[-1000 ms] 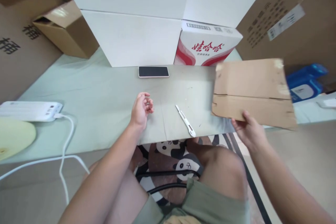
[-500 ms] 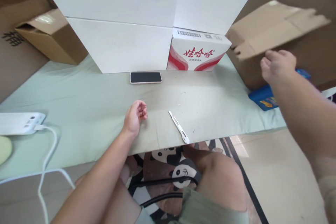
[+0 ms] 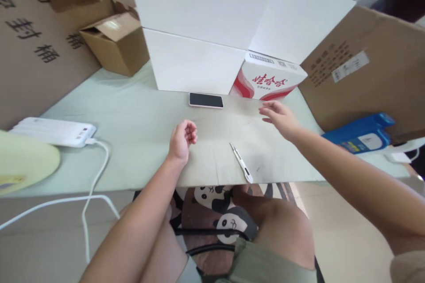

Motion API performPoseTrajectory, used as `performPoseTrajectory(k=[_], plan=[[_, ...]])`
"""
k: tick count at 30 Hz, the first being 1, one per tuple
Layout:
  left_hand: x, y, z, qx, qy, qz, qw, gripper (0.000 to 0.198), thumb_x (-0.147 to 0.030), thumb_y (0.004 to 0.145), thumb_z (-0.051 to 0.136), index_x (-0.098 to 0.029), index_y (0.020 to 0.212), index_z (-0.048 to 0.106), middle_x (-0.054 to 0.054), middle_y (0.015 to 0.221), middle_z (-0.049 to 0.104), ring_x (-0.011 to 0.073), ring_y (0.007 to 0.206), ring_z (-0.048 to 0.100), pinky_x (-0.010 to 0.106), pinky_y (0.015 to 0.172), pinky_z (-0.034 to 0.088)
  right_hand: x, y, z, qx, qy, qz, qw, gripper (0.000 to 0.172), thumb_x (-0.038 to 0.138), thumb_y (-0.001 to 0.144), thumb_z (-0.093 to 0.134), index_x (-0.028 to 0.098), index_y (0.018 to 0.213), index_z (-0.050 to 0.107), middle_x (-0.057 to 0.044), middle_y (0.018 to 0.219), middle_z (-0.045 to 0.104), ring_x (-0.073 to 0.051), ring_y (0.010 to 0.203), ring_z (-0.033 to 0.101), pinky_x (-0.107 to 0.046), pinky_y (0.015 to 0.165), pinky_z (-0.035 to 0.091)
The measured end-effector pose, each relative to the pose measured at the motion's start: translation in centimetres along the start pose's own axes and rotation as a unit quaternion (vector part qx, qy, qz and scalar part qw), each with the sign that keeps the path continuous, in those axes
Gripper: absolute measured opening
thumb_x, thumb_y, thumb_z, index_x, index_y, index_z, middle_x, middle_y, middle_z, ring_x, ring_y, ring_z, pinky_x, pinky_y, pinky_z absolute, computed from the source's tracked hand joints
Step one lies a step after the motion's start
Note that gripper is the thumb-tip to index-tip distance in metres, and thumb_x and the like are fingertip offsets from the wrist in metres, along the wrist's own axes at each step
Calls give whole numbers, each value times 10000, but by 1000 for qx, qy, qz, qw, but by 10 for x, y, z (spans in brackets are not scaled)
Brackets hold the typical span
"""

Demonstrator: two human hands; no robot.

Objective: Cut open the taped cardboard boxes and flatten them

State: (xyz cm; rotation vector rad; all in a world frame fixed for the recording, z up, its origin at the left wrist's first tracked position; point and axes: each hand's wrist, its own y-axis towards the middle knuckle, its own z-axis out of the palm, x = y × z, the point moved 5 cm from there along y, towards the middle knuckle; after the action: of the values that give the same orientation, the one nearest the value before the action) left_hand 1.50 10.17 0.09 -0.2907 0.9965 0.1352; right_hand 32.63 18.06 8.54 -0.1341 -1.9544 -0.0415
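White cutter (image 3: 241, 163) lies nearer to us than our fingers: left hand (image 3: 181, 142) has them curled half open, right hand (image 3: 278, 117) spread.

A slim white knife (image 3: 241, 163) lies slanted near the table's front edge (image 3: 202, 179), a dark-screened phone (image 3: 206, 101) flat farther back.

Right hand (image 3: 279, 117): its palm was hidden from us.
Pale green object (image 3: 31, 157): we saw the left edge cut it off.
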Motion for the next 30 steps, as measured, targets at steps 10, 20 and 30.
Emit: performPoseTrajectory(k=[10,20,30], plan=[[-39,-3,-37,-78,-104,34,991,349,-409,908,538,-193,636,509,-33,533,419,79,437,386,200,441,296,104,-25,227,252,-201,-242,915,303,245,840,611,179,1128,677,-104,1193,735,-218,1033,712,-454,1036,539],[-45,-2,-55,-83,-168,12,982,323,-420,870,478,-187,652,536,-33,528,406,86,453,359,218,474,266,162,13,400,232,-331,-310,860,591,148,839,600,156,1429,582,-178,1379,600,-291,1113,690,-516,1093,514],[-57,4,-70,-99,-179,-19,979,296,-423,800,465,-186,634,528,-16,561,411,106,513,377,238,510,276,196,76,488,182,-400,-275,855,925,138,828,673,228,1664,287,-200,1569,423,-407,1415,518,-625,1208,373]])
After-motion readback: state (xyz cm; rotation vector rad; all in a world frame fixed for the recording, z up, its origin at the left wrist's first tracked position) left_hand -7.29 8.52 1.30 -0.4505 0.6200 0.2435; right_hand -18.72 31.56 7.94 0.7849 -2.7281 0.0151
